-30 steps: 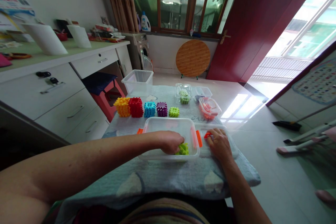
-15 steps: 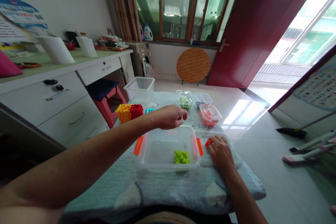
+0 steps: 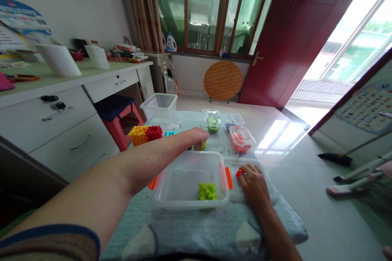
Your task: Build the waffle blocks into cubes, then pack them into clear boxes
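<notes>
My left hand [image 3: 200, 136] reaches past the far rim of a clear plastic box [image 3: 180, 189] with orange side latches. Its fingers point down and are closed on a green building block [image 3: 201, 146], partly hidden beneath them. Inside the box, toward the near right corner, lies a bright lime-green interlocking block [image 3: 207, 191]. My right hand [image 3: 253, 180] rests over a clear flat lid [image 3: 231, 164] to the right of the box. Between its thumb and fingers shows a small orange-red piece [image 3: 239, 173], whose kind I cannot make out.
Yellow blocks [image 3: 138, 135] and red blocks [image 3: 154, 133] stand at the left, beside a blue block [image 3: 170, 133]. Farther back are an open clear bin [image 3: 159, 108], a tub of green pieces [image 3: 211, 122], a tub of purplish pieces [image 3: 234, 120] and a lidded tub of pink-red pieces [image 3: 241, 139].
My left hand has moved slightly left and downward in the view, and green now shows under its fingers. My right hand stays at the lid with the orange-red piece. The view has shifted slightly.
</notes>
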`<control>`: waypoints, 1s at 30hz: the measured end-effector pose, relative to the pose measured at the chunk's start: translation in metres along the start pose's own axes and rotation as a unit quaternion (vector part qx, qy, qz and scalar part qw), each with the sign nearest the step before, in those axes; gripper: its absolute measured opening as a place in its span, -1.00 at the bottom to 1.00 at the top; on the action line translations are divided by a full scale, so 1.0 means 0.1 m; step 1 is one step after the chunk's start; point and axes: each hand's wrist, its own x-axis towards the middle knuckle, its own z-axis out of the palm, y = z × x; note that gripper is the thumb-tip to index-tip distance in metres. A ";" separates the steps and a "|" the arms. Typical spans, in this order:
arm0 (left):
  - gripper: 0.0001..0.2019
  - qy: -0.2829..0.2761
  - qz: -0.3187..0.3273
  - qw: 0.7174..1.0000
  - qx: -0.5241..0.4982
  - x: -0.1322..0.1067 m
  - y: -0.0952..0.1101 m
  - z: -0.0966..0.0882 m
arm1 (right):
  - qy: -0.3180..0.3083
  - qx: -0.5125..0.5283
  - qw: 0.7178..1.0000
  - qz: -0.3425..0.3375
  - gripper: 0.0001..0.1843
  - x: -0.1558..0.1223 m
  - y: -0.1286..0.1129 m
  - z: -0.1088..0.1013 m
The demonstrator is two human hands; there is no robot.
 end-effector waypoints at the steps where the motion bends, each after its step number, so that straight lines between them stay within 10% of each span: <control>1: -0.42 -0.006 -0.008 1.000 0.012 0.03 0.01 0.02 | 0.001 0.000 1.000 0.000 -0.86 0.00 0.00 0.00; 20: -0.49 -0.032 0.000 0.999 0.039 0.13 0.05 0.13 | 0.005 0.001 1.000 -0.001 -0.85 0.00 -0.02 -0.02; 30: -0.49 0.007 0.009 0.999 0.042 -0.18 0.10 -0.32 | 0.013 0.002 1.000 -0.009 -0.85 0.01 0.00 0.00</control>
